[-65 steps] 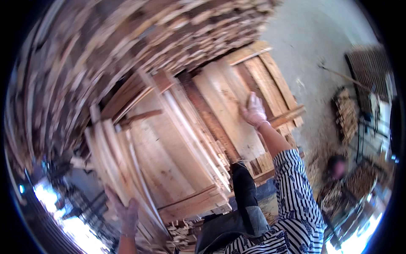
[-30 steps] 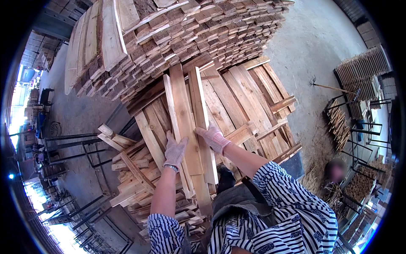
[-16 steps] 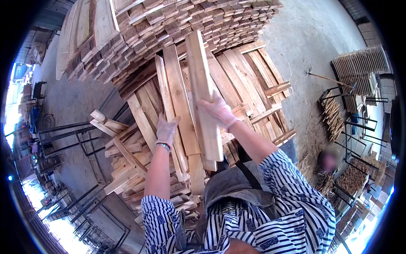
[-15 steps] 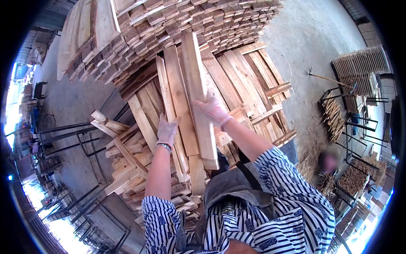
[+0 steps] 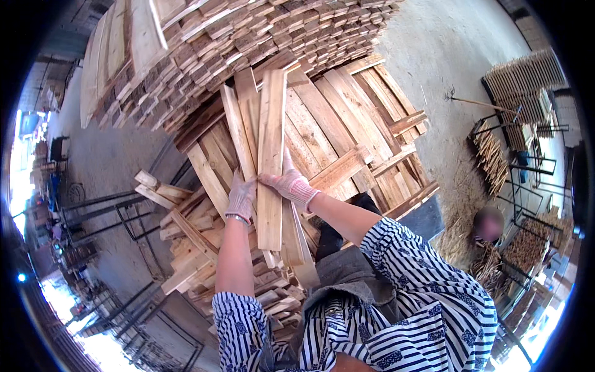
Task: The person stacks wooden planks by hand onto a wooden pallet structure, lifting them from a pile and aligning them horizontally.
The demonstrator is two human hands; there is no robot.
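A pale wooden board (image 5: 271,149) lies lengthwise in front of me, on top of other boards. My right hand (image 5: 290,185), in a light knitted glove, grips its right edge with the thumb across the face. My left hand (image 5: 242,197), gloved the same way, is closed at the left side of the bundle, around a narrower plank (image 5: 237,130) beside the top board. Its fingers are partly hidden under the wood. Another board (image 5: 296,239) slants out below the top one toward my apron (image 5: 347,273).
A tall stack of boards (image 5: 248,37) rises at the far side. Boards lie in a layer (image 5: 334,111) to the right, and loose offcuts (image 5: 192,248) pile up at the left. Metal frames (image 5: 133,217) stand further left. A rake (image 5: 477,102) and a blurred person (image 5: 488,226) are at the right.
The board in my right hand has moved left and down, from tilted above the others to lying over the planks by my left hand. The left hand has stayed nearly in place.
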